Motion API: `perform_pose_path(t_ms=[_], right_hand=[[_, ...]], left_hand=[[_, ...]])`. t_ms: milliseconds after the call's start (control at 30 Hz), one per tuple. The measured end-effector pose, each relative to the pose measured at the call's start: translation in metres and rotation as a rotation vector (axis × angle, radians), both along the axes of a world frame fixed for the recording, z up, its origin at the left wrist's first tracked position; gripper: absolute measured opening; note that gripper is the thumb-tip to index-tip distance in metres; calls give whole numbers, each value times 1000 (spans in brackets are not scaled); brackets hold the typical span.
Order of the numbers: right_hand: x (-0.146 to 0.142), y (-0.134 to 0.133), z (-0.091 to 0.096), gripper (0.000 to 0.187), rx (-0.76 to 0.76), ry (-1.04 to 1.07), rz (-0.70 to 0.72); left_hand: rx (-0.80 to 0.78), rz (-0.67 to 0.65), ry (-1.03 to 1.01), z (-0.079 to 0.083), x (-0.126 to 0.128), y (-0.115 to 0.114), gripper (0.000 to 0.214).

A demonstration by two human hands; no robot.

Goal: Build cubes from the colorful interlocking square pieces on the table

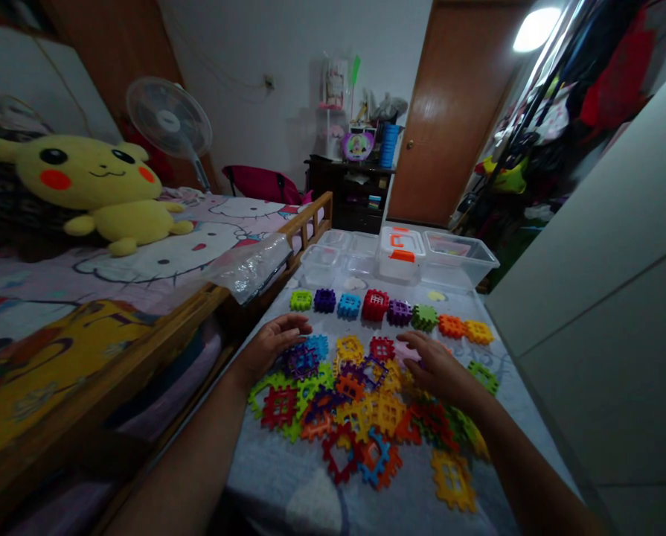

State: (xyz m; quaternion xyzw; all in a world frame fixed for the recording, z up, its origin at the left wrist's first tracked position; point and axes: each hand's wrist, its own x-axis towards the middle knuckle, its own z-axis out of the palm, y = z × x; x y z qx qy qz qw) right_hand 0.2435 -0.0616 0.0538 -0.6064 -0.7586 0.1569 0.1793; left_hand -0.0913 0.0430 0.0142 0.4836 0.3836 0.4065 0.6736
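Note:
A heap of flat, coloured, interlocking plastic tiles [360,413] lies on a table with a pale cloth [288,476]. My left hand [271,341] rests at the heap's left edge, fingers stretched out flat beside a purple tile [302,361]. My right hand [436,365] lies on the heap's right side, fingers spread and pointing left towards a red tile [382,347]. Neither hand holds anything. Behind the heap stands a row of built tile cubes [374,305] in green, purple, blue, red and orange.
Clear plastic boxes [458,260] and a white case with an orange handle [402,253] stand at the table's far end. A wooden bed [210,298] with a yellow plush toy [92,186] runs along the left. A white cabinet wall [600,298] borders the right.

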Motion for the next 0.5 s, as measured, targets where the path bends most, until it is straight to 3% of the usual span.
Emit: perform_pose_path(t_ms=[100, 233, 500], right_hand=[[4, -17, 3, 37, 6, -5, -17], [-11, -28, -2, 35, 9, -14, 47], [-44, -13, -23, 39, 68, -112, 26]], left_hand=[[43, 8, 27, 1, 1, -1, 40], [91, 66, 53, 1, -1, 1, 42], [176, 228, 130, 6, -3, 6, 42]])
